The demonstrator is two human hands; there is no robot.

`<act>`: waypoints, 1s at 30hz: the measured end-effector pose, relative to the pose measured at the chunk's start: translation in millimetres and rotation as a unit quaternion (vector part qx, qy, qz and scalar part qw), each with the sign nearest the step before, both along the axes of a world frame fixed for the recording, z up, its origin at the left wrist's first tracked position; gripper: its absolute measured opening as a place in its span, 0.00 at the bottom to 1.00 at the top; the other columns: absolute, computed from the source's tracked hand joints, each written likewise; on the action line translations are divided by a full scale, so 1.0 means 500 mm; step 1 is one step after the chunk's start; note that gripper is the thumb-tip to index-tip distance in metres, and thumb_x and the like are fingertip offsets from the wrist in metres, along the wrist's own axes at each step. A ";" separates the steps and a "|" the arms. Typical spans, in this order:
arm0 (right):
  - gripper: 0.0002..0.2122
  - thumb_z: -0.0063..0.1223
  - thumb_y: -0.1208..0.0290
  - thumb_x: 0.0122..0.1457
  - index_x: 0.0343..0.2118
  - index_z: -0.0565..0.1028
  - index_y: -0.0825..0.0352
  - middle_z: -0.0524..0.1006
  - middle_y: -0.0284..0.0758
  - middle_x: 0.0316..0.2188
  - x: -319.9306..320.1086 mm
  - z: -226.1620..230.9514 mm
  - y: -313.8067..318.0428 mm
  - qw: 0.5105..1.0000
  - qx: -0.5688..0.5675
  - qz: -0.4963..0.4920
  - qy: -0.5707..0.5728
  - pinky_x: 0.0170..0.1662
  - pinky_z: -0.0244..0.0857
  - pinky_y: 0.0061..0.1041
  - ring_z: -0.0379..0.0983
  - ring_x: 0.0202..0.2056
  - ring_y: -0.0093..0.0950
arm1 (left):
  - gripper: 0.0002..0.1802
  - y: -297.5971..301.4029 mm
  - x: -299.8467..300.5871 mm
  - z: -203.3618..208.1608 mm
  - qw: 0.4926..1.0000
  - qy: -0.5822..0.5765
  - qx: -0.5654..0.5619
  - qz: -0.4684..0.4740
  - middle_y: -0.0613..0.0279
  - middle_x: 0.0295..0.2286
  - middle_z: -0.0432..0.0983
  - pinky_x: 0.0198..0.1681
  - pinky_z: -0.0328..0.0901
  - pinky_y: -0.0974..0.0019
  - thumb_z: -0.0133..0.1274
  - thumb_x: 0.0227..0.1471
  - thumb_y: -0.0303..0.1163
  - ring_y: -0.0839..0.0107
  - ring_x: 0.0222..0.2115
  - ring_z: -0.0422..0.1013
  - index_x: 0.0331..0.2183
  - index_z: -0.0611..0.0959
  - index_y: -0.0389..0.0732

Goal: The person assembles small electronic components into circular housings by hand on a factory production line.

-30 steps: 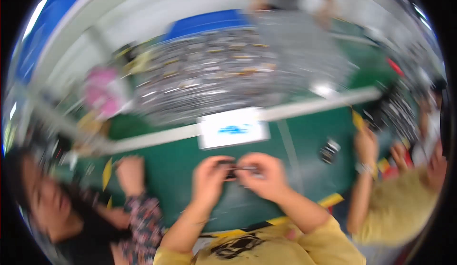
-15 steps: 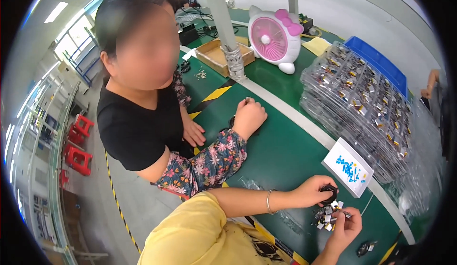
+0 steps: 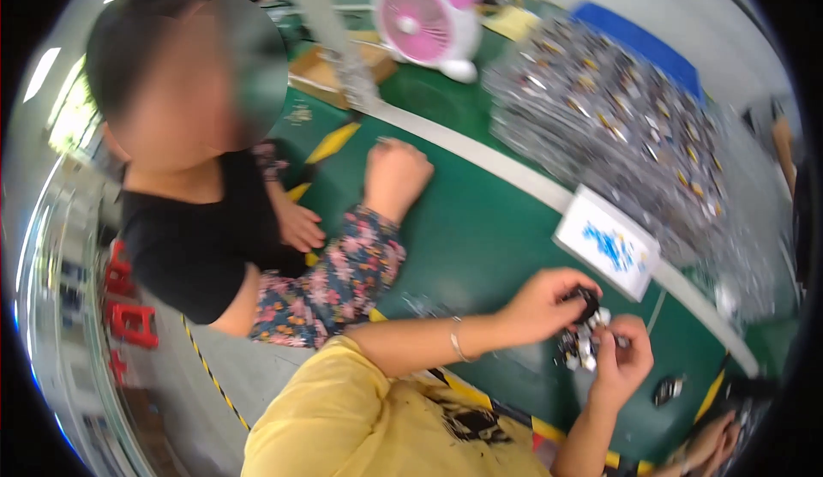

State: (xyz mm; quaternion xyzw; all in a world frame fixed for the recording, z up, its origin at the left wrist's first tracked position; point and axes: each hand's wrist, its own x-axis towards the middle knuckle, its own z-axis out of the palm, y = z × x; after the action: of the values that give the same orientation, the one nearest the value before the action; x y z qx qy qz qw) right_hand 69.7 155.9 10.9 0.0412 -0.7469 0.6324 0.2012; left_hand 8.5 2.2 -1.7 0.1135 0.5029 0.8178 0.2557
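My left hand [image 3: 549,304] is closed around a black ring-shaped part [image 3: 586,303], held just above the table. Close by on its right, my right hand [image 3: 624,359] has its thumb and fingers pinched together, on something too small and blurred to name. Under and between both hands lies a small pile of white, silver and dark parts [image 3: 579,350] on the green tabletop [image 3: 480,228]. Beyond them, a white tray [image 3: 573,227] holds several small blue pieces. A dark small part [image 3: 669,390] lies apart, to the right of my right hand.
Stacked clear trays [image 3: 549,147] full of small parts stand behind the white tray, beside a blue tray [image 3: 643,48]. At left, a co-worker's fist [image 3: 399,177] rests on the table. Another person's hand [image 3: 716,443] shows at lower right. A pink-and-white fan [image 3: 422,21] stands behind.
The whole view has shifted, and the scene sits farther left and up, with blur. Another person's hand has come into view at lower right. My hands keep nearly the same pose.
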 end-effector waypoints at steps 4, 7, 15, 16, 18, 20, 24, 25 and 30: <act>0.04 0.47 0.86 0.45 0.25 0.69 0.72 0.68 0.34 0.27 -0.021 0.009 -0.016 0.999 0.013 -0.037 -0.017 0.34 0.62 0.18 0.66 0.30 0.22 | 0.13 -0.002 0.002 -0.004 0.999 0.004 -0.005 0.034 0.56 0.37 0.72 0.34 0.70 0.72 0.42 0.52 0.17 0.76 0.34 0.70 0.41 0.73 0.33; 0.04 0.47 0.87 0.42 0.23 0.70 0.72 0.70 0.34 0.25 -0.028 0.023 -0.030 0.999 -0.011 -0.035 -0.025 0.34 0.62 0.18 0.67 0.29 0.21 | 0.13 -0.007 0.013 0.007 0.999 0.007 0.008 0.040 0.54 0.38 0.72 0.36 0.70 0.70 0.41 0.52 0.16 0.73 0.35 0.71 0.41 0.73 0.31; 0.05 0.49 0.86 0.39 0.23 0.71 0.71 0.70 0.33 0.25 -0.021 0.013 -0.021 0.995 0.064 -0.068 -0.044 0.31 0.60 0.15 0.65 0.27 0.18 | 0.13 0.006 0.015 -0.005 0.998 0.045 -0.015 0.032 0.55 0.38 0.73 0.39 0.69 0.72 0.42 0.51 0.15 0.74 0.37 0.70 0.41 0.72 0.30; 0.05 0.50 0.86 0.39 0.22 0.70 0.71 0.70 0.33 0.26 -0.020 0.013 -0.023 0.993 0.081 -0.075 -0.045 0.30 0.60 0.15 0.65 0.27 0.18 | 0.14 0.007 0.018 -0.005 0.997 0.059 -0.013 0.041 0.54 0.39 0.72 0.40 0.69 0.72 0.42 0.51 0.14 0.73 0.38 0.70 0.41 0.72 0.29; 0.05 0.50 0.85 0.39 0.22 0.70 0.71 0.70 0.33 0.26 -0.022 0.006 -0.023 0.992 0.091 -0.079 -0.040 0.29 0.60 0.15 0.65 0.27 0.18 | 0.14 0.012 0.023 -0.007 0.996 0.070 -0.011 0.051 0.54 0.39 0.72 0.40 0.68 0.72 0.42 0.50 0.14 0.73 0.38 0.70 0.42 0.72 0.29; 0.05 0.51 0.85 0.39 0.22 0.70 0.71 0.69 0.33 0.26 -0.025 0.003 -0.026 0.991 0.100 -0.084 -0.035 0.29 0.60 0.15 0.65 0.27 0.17 | 0.14 0.013 0.026 -0.008 0.995 0.081 -0.010 0.059 0.54 0.39 0.72 0.41 0.68 0.72 0.43 0.50 0.13 0.72 0.39 0.70 0.42 0.72 0.29; 0.08 0.56 0.82 0.34 0.20 0.70 0.68 0.71 0.35 0.21 -0.031 0.003 -0.028 0.982 0.144 -0.123 0.018 0.24 0.64 0.22 0.69 0.22 0.28 | 0.15 0.011 0.024 -0.009 0.994 0.099 -0.012 0.051 0.53 0.39 0.72 0.42 0.68 0.71 0.43 0.49 0.13 0.71 0.39 0.70 0.42 0.71 0.29; 0.08 0.56 0.82 0.34 0.20 0.69 0.67 0.71 0.35 0.21 -0.031 0.003 -0.028 0.979 0.156 -0.121 0.042 0.24 0.64 0.22 0.69 0.22 0.29 | 0.15 0.010 0.024 -0.009 0.993 0.102 -0.015 0.049 0.53 0.39 0.72 0.43 0.67 0.71 0.43 0.49 0.13 0.71 0.39 0.70 0.42 0.72 0.29; 0.07 0.54 0.82 0.35 0.20 0.70 0.69 0.71 0.35 0.22 -0.030 0.007 -0.029 0.974 0.185 -0.120 0.043 0.26 0.63 0.22 0.69 0.24 0.27 | 0.15 0.013 0.022 -0.012 0.994 0.091 -0.007 0.060 0.53 0.39 0.72 0.43 0.67 0.71 0.43 0.49 0.13 0.72 0.39 0.70 0.41 0.72 0.29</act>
State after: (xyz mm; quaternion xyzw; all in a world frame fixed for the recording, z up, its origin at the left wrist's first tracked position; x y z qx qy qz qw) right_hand 54.8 141.5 14.4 0.0154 -0.8411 0.4521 0.2964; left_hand 19.7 8.5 -7.6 0.1557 0.5359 0.8142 0.1604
